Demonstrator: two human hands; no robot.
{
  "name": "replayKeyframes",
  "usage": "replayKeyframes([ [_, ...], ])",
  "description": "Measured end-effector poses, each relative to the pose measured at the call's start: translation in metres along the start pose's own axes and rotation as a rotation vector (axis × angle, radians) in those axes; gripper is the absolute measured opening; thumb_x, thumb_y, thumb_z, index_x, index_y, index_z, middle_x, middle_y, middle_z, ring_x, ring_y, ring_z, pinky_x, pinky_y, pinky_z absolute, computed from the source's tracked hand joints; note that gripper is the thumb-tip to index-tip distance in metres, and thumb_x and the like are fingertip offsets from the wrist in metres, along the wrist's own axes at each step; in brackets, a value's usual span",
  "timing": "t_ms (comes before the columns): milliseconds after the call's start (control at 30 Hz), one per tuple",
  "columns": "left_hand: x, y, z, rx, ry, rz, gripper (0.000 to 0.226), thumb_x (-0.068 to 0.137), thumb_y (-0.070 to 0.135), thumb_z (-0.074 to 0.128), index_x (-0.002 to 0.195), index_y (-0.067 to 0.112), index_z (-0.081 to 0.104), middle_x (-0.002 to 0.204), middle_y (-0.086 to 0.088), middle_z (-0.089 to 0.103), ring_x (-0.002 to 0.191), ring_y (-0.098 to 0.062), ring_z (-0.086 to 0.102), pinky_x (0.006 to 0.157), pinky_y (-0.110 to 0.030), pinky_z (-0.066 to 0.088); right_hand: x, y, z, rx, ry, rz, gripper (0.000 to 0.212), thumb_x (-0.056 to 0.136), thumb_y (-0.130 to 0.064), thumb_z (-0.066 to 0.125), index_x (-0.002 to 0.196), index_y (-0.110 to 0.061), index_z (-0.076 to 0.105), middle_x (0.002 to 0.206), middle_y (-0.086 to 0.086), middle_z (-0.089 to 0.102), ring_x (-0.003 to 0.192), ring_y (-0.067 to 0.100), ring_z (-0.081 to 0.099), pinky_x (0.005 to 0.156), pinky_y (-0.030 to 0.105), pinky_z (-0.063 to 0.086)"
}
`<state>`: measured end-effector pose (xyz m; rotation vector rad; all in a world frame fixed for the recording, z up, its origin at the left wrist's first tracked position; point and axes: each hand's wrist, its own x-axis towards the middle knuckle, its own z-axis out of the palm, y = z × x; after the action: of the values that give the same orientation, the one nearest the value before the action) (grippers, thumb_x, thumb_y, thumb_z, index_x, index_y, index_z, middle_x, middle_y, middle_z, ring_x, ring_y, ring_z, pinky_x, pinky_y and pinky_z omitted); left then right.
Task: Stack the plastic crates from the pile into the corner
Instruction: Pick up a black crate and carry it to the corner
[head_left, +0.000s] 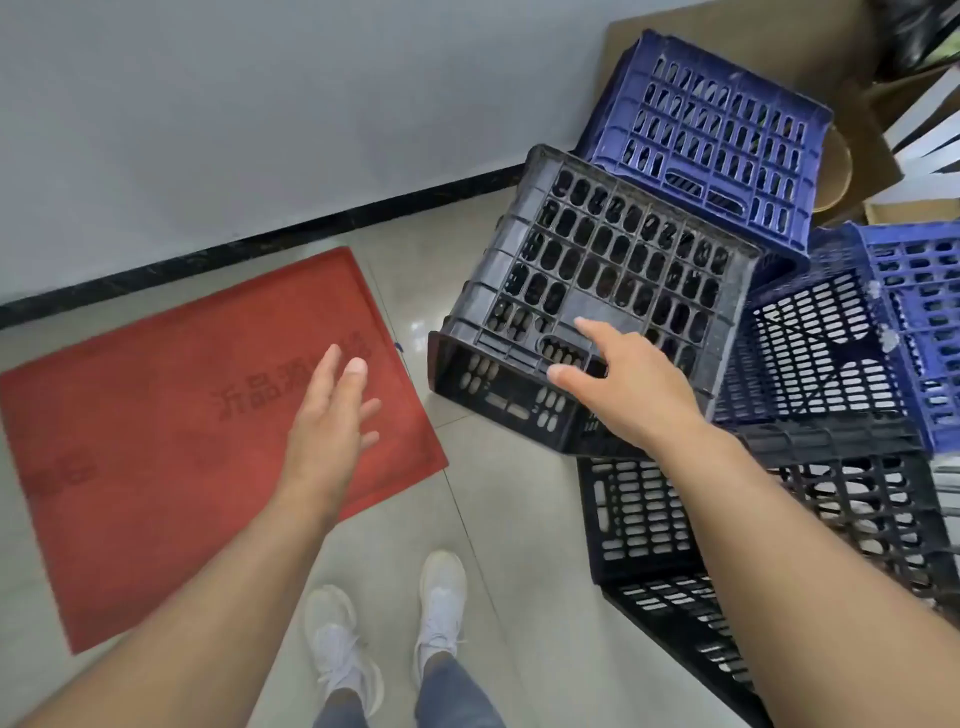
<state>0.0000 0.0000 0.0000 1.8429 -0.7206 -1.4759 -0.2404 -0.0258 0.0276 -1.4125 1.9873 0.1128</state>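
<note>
A pile of perforated plastic crates fills the right side. On top lies a black crate (613, 270), upside down and tilted, its slotted bottom facing up. Behind it a blue crate (722, 135) also lies bottom up. Another blue crate (914, 322) sits at the right, and a black crate (727, 545) rests lower in the pile. My right hand (623, 384) hovers over the top black crate's near edge, fingers spread, holding nothing. My left hand (332, 415) is open in the air over the red mat, apart from the crates.
A red doormat (156, 415) with printed characters lies on the tiled floor at the left, by the grey wall (260, 104) with its black skirting. Cardboard boxes (753, 31) stand behind the pile at the top right. My white shoes (384, 623) stand on the tiles below.
</note>
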Motion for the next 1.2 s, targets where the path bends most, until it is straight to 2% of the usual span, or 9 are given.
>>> replayKeyframes([
  [133,0.014,-0.025,-0.002,0.000,-0.005,-0.014,0.050,0.098,0.040,0.037,0.147,0.035,0.026,0.145,0.002,0.044,0.110,-0.016,0.059,0.095,-0.039,0.048,0.012,0.000,0.029,-0.292,-0.021,0.053,0.068,0.084,-0.066,0.045,0.143,-0.035,0.032,0.140,0.009,0.045,0.131,0.031,0.040,0.104,0.048,0.031],
  [300,0.031,-0.056,-0.004,-0.040,0.015,-0.057,0.050,0.098,0.040,0.036,0.147,0.035,0.026,0.146,0.001,0.044,0.109,-0.017,0.059,0.095,-0.039,0.047,0.030,0.003,0.055,-0.395,0.078,0.117,0.064,0.085,-0.067,0.042,0.135,-0.028,0.043,0.130,0.013,0.048,0.125,0.032,0.041,0.101,0.045,0.034],
  [400,0.039,-0.068,-0.003,-0.047,0.002,-0.065,0.050,0.098,0.040,0.036,0.147,0.035,0.025,0.147,0.001,0.043,0.112,-0.018,0.058,0.094,-0.037,0.047,0.037,0.007,0.067,-0.369,0.098,0.150,0.063,0.086,-0.068,0.040,0.134,-0.027,0.044,0.127,0.013,0.050,0.123,0.033,0.043,0.100,0.044,0.035],
  [533,0.053,-0.085,0.000,-0.053,-0.009,-0.068,0.050,0.098,0.042,0.035,0.147,0.036,0.025,0.148,0.001,0.041,0.112,-0.018,0.058,0.091,-0.035,0.047,0.047,0.013,0.082,-0.249,0.103,0.085,0.060,0.089,-0.063,0.040,0.137,-0.026,0.039,0.123,0.016,0.051,0.118,0.035,0.045,0.099,0.042,0.035],
  [900,0.078,-0.122,-0.007,-0.125,0.014,-0.144,0.049,0.099,0.042,0.033,0.146,0.031,0.028,0.145,-0.007,0.045,0.114,-0.024,0.056,0.087,-0.038,0.047,0.051,0.011,0.097,-0.303,0.326,0.000,0.070,0.086,-0.065,0.034,0.126,-0.010,0.047,0.107,0.014,0.055,0.102,0.031,0.050,0.092,0.041,0.036],
  [1000,0.081,-0.130,-0.017,-0.128,0.028,-0.171,0.050,0.099,0.042,0.033,0.147,0.029,0.028,0.147,-0.007,0.043,0.117,-0.025,0.055,0.088,-0.039,0.047,0.049,0.002,0.098,-0.280,0.357,0.003,0.078,0.080,-0.068,0.026,0.128,-0.009,0.047,0.107,0.015,0.056,0.102,0.032,0.051,0.092,0.042,0.037],
  [1100,0.083,-0.135,-0.027,-0.130,0.038,-0.193,0.050,0.099,0.041,0.032,0.147,0.028,0.028,0.148,-0.009,0.042,0.122,-0.027,0.053,0.092,-0.041,0.046,0.046,-0.010,0.097,-0.256,0.401,-0.004,0.071,0.086,-0.064,0.033,0.131,-0.010,0.045,0.111,0.016,0.056,0.105,0.033,0.052,0.090,0.043,0.038],
  [1200,0.085,-0.137,-0.036,-0.150,0.048,-0.197,0.050,0.099,0.041,0.032,0.147,0.027,0.027,0.149,-0.009,0.041,0.125,-0.028,0.051,0.093,-0.042,0.045,0.045,-0.025,0.093,-0.237,0.437,-0.017,0.071,0.087,-0.066,0.031,0.130,-0.011,0.045,0.115,0.017,0.056,0.109,0.035,0.052,0.089,0.044,0.040],
])
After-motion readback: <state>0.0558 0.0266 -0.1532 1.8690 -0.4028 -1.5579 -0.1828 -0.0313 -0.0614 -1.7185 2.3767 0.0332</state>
